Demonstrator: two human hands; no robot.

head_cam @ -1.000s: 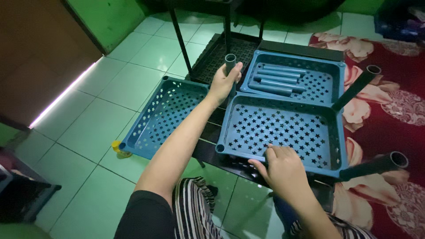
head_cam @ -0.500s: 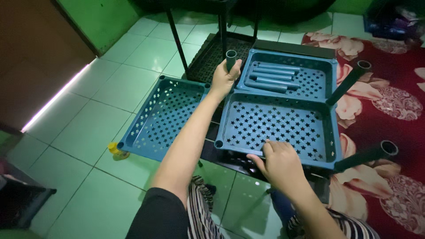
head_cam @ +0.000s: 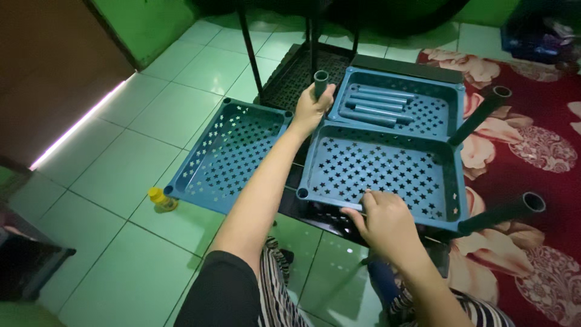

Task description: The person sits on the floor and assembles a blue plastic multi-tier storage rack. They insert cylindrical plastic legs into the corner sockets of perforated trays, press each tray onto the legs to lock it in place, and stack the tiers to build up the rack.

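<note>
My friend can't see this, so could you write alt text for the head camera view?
The left hand grips a grey plastic tube at the corner of a blue star-perforated plastic tray, while the right hand holds its near rim.

The room is dim with a greenish cast. A bright strip of light [head_cam: 78, 124] enters under the door at left and glares on the glossy floor tiles [head_cam: 151, 115]. The top and left edges fall into deep shadow. Focus is soft, with slight wide-angle bending at the edges.
</note>
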